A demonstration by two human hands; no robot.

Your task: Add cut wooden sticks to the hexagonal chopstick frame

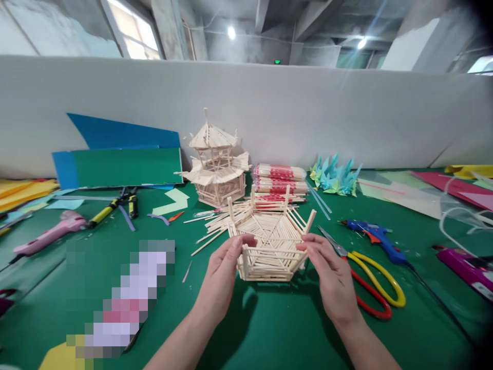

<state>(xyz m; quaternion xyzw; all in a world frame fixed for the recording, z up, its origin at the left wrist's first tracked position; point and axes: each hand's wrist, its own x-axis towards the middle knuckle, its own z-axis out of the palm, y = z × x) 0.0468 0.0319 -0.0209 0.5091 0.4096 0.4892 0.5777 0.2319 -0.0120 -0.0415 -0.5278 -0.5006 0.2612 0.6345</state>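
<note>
A person's two bare hands hold a six-sided, open-topped frame of pale wooden sticks (pixel 269 264) at the center, above the near part of a green table (pixel 277 334). The left hand (pixel 223 267) grips its left side between thumb and fingers; the right hand (pixel 333 272) pinches the right side. Whether the frame's base touches the table is unclear. Posts rise from its far corners. Loose sticks (pixel 211 234) lie behind it to the left. Farther back stand a two-roofed stick pagoda (pixel 217 174) and, to its right, red-banded stick bundles (pixel 279 177). Scissors with red and yellow handles (pixel 342 252) lie just beside the right hand, with a blue glue gun (pixel 375 237) beyond.
</note>
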